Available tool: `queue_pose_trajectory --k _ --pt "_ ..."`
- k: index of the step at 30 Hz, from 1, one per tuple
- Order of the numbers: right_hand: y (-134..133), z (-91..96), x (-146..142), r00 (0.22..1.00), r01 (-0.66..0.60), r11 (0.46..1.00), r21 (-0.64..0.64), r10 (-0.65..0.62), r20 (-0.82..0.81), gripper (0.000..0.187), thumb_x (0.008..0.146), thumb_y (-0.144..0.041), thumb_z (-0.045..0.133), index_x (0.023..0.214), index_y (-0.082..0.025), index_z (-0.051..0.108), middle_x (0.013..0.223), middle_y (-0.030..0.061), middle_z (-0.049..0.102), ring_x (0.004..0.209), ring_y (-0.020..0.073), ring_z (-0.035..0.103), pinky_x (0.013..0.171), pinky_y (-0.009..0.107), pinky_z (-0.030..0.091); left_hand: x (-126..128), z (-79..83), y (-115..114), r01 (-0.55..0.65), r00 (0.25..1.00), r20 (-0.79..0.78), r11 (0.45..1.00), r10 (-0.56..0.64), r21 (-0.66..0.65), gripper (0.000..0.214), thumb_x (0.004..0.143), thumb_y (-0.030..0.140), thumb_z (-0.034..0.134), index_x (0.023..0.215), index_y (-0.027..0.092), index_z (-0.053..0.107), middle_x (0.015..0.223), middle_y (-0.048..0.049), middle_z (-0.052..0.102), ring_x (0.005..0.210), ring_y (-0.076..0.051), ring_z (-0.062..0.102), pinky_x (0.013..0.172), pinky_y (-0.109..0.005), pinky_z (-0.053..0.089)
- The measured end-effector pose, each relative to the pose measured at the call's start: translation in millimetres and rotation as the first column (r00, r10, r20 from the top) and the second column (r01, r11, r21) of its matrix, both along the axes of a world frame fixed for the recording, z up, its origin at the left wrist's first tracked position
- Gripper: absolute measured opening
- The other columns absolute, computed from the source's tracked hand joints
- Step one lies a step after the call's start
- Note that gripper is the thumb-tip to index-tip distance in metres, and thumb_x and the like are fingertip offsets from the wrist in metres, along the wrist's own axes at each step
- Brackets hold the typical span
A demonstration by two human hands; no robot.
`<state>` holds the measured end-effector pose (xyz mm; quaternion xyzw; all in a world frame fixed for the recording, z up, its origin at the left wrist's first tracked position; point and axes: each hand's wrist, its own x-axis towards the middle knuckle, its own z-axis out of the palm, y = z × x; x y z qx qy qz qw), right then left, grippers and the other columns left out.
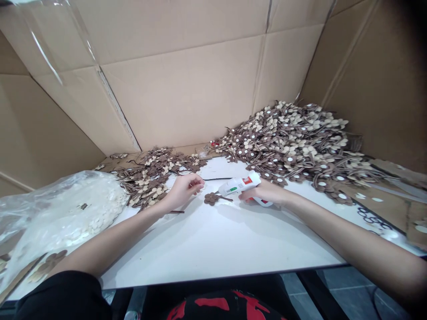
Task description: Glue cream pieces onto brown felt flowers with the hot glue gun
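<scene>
My right hand [263, 192] is wrapped round the grip of a white glue gun [235, 185] with orange-red and green parts. Its nozzle points left, close over a brown flower [211, 199] with a dark stem, which lies flat on the white table [200, 249]. Just left of the flower, my left hand [186, 190] is raised with thumb and fingertips pinched together. Something small and pale seems to be at those fingertips, too small to name. Whether the nozzle touches the flower, I cannot tell.
Brown and beige flowers form a big heap [293, 138] at the back right, several with white discs at their centres. A smaller flower pile [150, 175] lies back left. Beside my left forearm sits a clear plastic bag [76, 206] of white discs. Tall cardboard walls [180, 93] enclose the table.
</scene>
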<state>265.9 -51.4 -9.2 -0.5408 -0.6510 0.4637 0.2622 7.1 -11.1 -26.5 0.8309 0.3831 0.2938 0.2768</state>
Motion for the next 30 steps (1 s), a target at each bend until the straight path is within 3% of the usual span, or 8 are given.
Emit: queue_pose_trajectory --k 3,6,19,30 --pt "0.9 -1.3 0.0 1.0 0.007 1.0 0.0 -0.007 -0.017 0.012 0.054 -0.021 0.06 0.064 -0.016 0.058 0.06 -0.0005 0.058 0.056 0.0138 0.051 0.049 0.023 0.036 3.3 -11.6 -1.3 0.036 0.987 0.158 0.987 -0.011 -0.157 0.018 0.081 0.031 0.054 0.089 0.015 0.051 0.072 -0.0013 0.056 0.06 -0.011 0.057 0.055 -0.021 0.047" --pt "2.2 -4.4 0.6 0.999 0.012 1.0 0.011 -0.012 -0.042 0.012 0.054 -0.021 0.06 0.065 -0.016 0.059 0.06 0.0 0.06 0.056 0.0138 0.052 0.05 0.023 0.038 4.1 -20.0 -3.3 0.068 0.977 0.213 0.984 -0.032 -0.166 0.016 0.081 0.03 0.054 0.086 0.015 0.051 0.071 -0.0004 0.055 0.06 -0.01 0.056 0.057 -0.02 0.046" --pt "6.1 -11.2 3.1 0.999 0.022 0.999 0.031 -0.021 -0.034 0.016 0.056 -0.022 0.06 0.071 -0.016 0.061 0.065 0.0008 0.062 0.057 0.0143 0.054 0.05 0.023 0.039 8.9 -16.4 -6.9 -0.068 0.994 0.089 0.997 0.07 -0.028 0.013 0.075 0.027 0.057 0.079 0.014 0.059 0.076 -0.0031 0.062 0.067 -0.012 0.057 0.061 -0.021 0.046" --pt "0.8 -2.4 -1.2 0.996 0.025 0.999 0.025 -0.023 -0.086 0.017 0.055 -0.018 0.061 0.071 -0.016 0.061 0.069 0.0011 0.063 0.061 0.0148 0.054 0.054 0.023 0.042 15.3 -19.1 -3.4 -0.086 0.978 0.163 0.964 0.13 -0.254 0.017 0.072 0.026 0.061 0.077 0.01 0.061 0.069 -0.0045 0.063 0.059 -0.012 0.059 0.056 -0.02 0.047"
